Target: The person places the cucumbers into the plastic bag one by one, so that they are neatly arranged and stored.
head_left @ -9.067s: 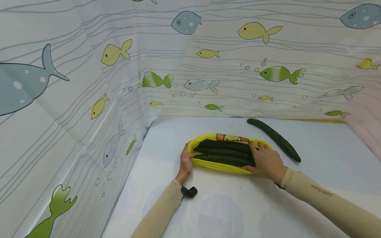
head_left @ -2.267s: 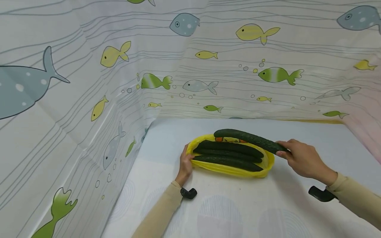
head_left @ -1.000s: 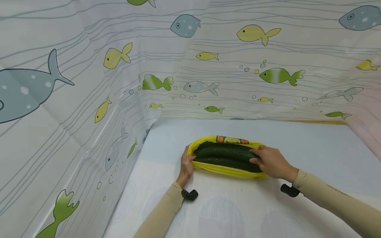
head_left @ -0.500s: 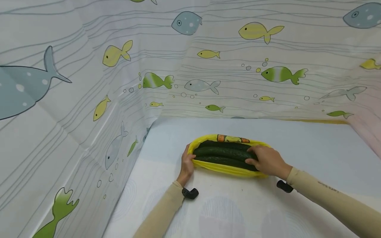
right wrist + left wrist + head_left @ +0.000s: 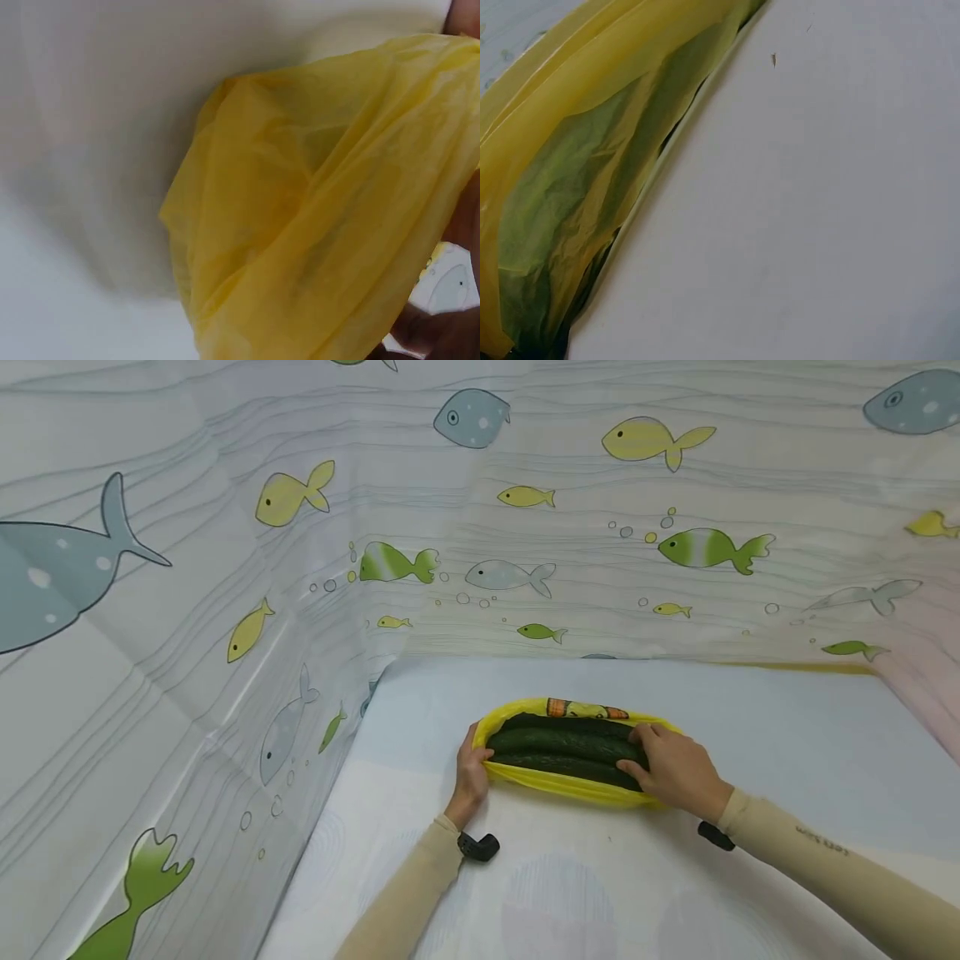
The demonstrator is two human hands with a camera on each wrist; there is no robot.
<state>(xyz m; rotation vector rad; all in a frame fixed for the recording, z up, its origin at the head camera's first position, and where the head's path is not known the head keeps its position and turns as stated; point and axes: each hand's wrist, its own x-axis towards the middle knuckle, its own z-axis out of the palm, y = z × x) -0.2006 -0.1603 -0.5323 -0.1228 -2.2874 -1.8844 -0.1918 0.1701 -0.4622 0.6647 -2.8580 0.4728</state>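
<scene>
A yellow plastic bag (image 5: pixel 577 787) lies on the table with its long mouth facing up, an orange-and-green print on its far rim. Several dark green cucumbers (image 5: pixel 562 742) lie side by side in it. My left hand (image 5: pixel 470 774) grips the bag's left end, thumb over the rim. At the right end my right hand (image 5: pixel 678 768) holds a cucumber, fingertips and thumb curled over its end inside the mouth. In the left wrist view, cucumbers show dark through the thin bag (image 5: pixel 592 150). The right wrist view has the bag's crumpled end (image 5: pixel 300 217), with parts of the hand at the right edge.
The white table (image 5: pixel 585 877) has faint printed shapes. A fish-patterned sheet (image 5: pixel 570 527) hangs behind it and along the left side. Black wrist devices (image 5: pixel 478 847) sit at both wrists.
The cucumber that lay behind the bag was picked up by my right hand, carried over and laid among the others. Lately the right hand has shifted slightly left; the left hand stays put.
</scene>
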